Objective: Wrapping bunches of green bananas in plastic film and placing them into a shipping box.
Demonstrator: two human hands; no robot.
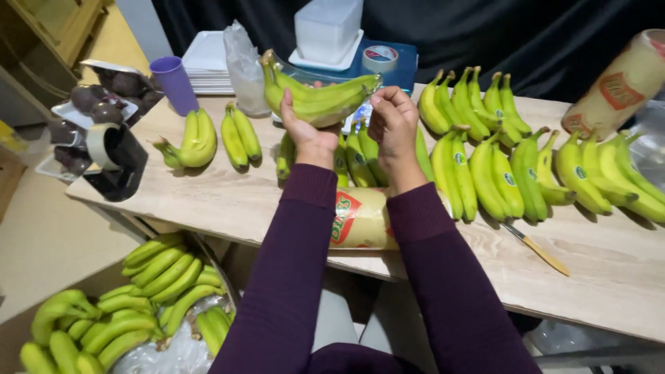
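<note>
Box (208, 260) holds bananas (156, 277), perhaps on plastic

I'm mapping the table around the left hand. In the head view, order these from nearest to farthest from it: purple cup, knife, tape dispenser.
From the left hand:
1. Purple cup, back left by the stacked trays.
2. Tape dispenser, at the table's left edge.
3. Knife, front right, past the right hand.

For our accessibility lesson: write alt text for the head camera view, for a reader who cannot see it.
Two hands, left hand and right hand, hold a bunch of green bananas in clear wrap above a wooden table. More banana bunches line the table, with a knife near its edge.
</note>
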